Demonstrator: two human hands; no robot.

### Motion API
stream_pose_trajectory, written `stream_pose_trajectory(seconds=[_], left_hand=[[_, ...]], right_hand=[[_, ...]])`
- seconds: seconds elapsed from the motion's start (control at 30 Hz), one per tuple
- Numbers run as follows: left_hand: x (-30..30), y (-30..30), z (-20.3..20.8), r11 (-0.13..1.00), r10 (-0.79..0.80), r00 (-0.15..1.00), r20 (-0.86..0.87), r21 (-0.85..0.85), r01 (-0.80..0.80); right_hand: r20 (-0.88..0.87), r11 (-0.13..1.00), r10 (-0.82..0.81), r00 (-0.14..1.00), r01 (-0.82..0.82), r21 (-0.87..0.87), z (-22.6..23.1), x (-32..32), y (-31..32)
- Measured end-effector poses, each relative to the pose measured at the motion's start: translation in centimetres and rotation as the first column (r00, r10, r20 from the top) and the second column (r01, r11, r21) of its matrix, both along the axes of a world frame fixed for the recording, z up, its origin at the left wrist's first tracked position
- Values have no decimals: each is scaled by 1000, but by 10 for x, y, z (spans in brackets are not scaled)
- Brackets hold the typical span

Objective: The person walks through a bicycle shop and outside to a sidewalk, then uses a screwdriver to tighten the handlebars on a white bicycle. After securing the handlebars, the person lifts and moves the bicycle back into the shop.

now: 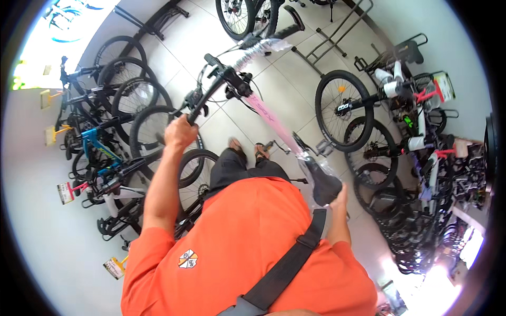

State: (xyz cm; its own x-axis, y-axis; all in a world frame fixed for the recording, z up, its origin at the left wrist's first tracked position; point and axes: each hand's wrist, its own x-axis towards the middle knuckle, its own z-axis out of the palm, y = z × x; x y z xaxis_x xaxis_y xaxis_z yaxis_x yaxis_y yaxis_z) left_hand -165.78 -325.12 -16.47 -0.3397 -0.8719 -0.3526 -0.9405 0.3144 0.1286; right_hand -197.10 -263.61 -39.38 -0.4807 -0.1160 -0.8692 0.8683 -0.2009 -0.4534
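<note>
A pink bicycle (pixel 274 120) stands in front of me, turned slantwise, its front end toward the far left. My left hand (pixel 181 131) is wrapped round the near end of its black handlebar (pixel 206 98), close to the brake lever. Clear plastic wrap (pixel 259 51) covers the far side of the bar. My right hand (pixel 340 201) grips the rear right edge of the black saddle (pixel 324 184), which also has loose clear plastic about it. The right fingers are partly hidden under the saddle. A pedal (pixel 324 148) sticks out beside the frame.
Several bicycles (pixel 113 126) line the left wall, with tags on holders. More bicycles (pixel 369 137) stand along the right wall, near a grey metal rack (pixel 332 39). Another bicycle (pixel 237 16) is at the far end. Pale floor tiles (pixel 279 79) lie between the rows.
</note>
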Motion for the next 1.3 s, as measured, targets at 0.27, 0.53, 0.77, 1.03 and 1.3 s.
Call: stream_pose_trajectory(seconds=[0.27,0.53,0.77,1.03,1.3], left_hand=[[64,-203,-21,990,124,988,-89,-63,-129],[121,-408,-28,968,239,960,-147,-42,-248],[170,-540,-63,948,302,921,-248,-21,-317],[201,-544,-98,884,453,816,-359,64,-463],[201,-508,-142,774,621,651,-437,212,-596]], right_hand=[[-110,971,160,981,-136,197,49,7,-273],[-193,904,402,895,-354,239,48,-26,-518],[-155,814,547,823,-478,331,20,-42,-696],[-99,623,742,663,-629,465,32,-17,-782],[-202,458,889,412,-767,451,50,-18,-763]])
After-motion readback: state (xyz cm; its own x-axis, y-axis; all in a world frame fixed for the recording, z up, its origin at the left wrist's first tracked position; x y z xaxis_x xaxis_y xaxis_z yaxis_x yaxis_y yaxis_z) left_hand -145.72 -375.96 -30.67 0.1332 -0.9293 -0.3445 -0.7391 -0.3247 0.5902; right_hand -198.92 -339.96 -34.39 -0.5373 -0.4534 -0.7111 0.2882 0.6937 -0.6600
